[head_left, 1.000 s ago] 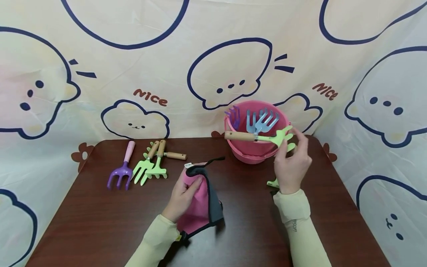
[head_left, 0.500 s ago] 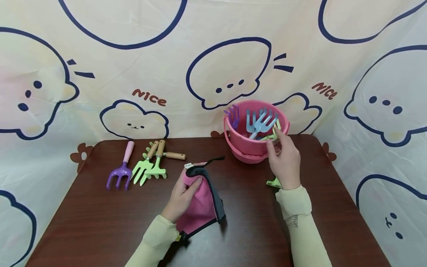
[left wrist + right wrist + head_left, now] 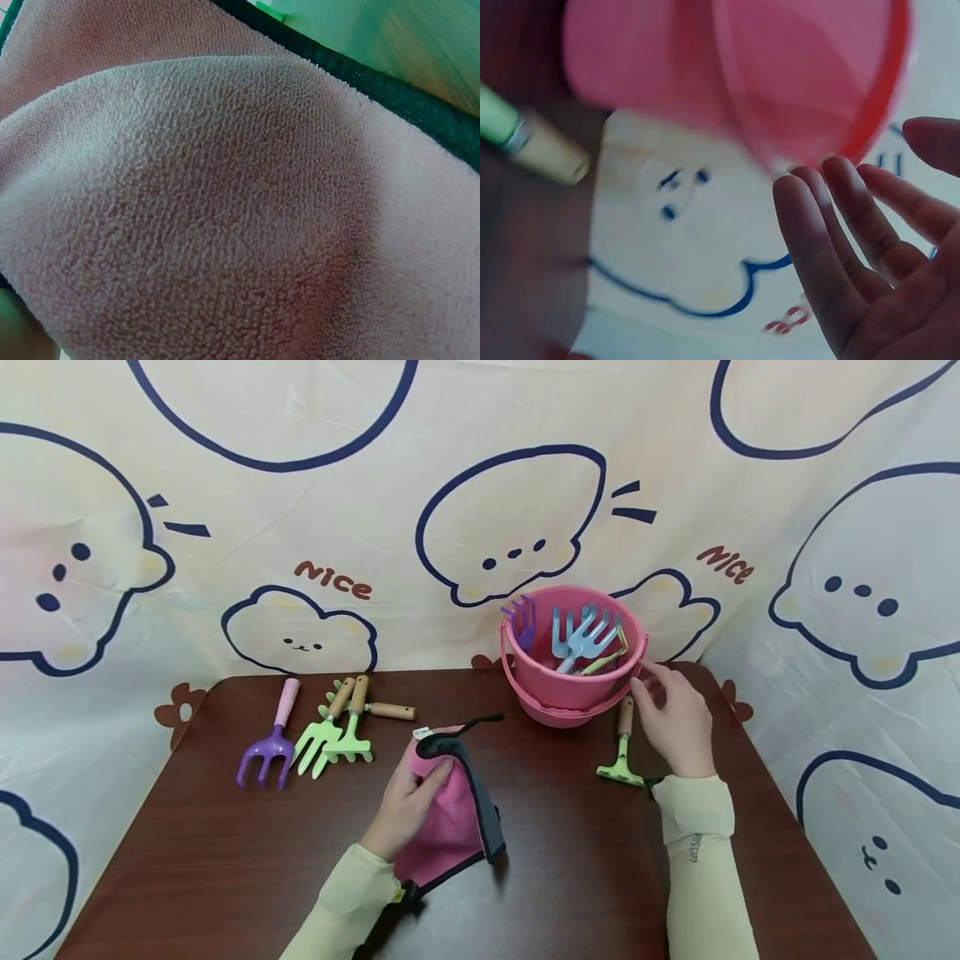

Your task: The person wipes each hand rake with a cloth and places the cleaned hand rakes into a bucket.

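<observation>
- Your right grip [image 3: 678, 722] holds nothing – its fingers are extended, near the right side of the pink bucket [image 3: 558, 691]; whether they touch it, you cannot tell.
- The green tool [image 3: 600, 662] it held a second ago now lies inside that bucket, beside the blue forks [image 3: 587, 642].
- Your left grip [image 3: 405, 806] is clamped on the pink cloth [image 3: 448, 827] above the bench [image 3: 555, 893], much as before.
- The green rake [image 3: 621, 762] right of the cloth, partly hidden behind your right arm earlier, now shows its wooden handle.
- The purple fork [image 3: 267, 750] at left hasn't moved.
</observation>
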`<state>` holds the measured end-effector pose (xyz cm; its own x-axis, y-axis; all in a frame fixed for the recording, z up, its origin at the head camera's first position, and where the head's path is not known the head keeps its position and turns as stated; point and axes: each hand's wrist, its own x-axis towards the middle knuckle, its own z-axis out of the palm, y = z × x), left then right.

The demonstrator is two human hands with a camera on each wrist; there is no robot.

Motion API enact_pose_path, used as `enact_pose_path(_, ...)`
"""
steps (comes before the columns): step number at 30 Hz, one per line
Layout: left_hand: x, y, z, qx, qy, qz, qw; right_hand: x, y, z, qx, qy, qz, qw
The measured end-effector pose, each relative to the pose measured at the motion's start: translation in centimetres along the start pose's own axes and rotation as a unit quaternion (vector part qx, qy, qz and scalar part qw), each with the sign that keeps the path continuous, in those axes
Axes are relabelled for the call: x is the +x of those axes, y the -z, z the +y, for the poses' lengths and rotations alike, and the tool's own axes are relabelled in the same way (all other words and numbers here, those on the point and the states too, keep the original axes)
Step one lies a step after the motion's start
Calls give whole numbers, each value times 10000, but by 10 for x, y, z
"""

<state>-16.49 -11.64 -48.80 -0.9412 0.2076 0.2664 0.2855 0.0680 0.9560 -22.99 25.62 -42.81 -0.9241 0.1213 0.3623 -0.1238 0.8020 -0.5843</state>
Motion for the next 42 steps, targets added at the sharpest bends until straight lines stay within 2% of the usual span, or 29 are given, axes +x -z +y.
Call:
enact_pose_path(2,0,0,-1,-6,-29,17,10000,1,-2,14,-168,-129,-308,9993)
enact_pose_path(4,0,1,-1,-28,-59,21,10000,3,-7,30,-420,-227,-848,9953)
enact_pose_path(8,0,1,-2,-82,-175,5,9998,5,-25,59,-623,-183,-2114,9752)
enact_pose_path(11,0,1,-1,-138,-220,-15,9997,5,-36,69,-473,-118,-2662,9627)
enact_pose_path(16,1,3,0,-63,-133,-11,9999,4,-37,65,-397,-103,-2870,9570)
enact_pose_path(20,1,5,0,-54,-79,-10,10000,3,-34,62,-76,-442,-3243,9449)
enact_pose_path(22,0,5,0,-85,-82,3,9999,3,-33,63,-138,-585,-3304,9419)
enact_pose_path(27,0,5,1,-124,-51,30,9999,2,-36,65,-725,-547,-3072,9473)
enact_pose_path(30,-1,6,2,-185,53,70,9998,2,-38,60,-461,-446,-3233,9441)
enact_pose_path(36,-4,10,3,-553,472,338,9968,1,-31,34,197,-49,-3713,9283)
enact_pose_path(39,-4,11,5,-974,477,418,9932,-2,-24,16,553,262,-3724,9261)
enact_pose_path(42,-4,11,8,-1346,416,431,9891,-5,-18,-4,948,651,-3546,9279)
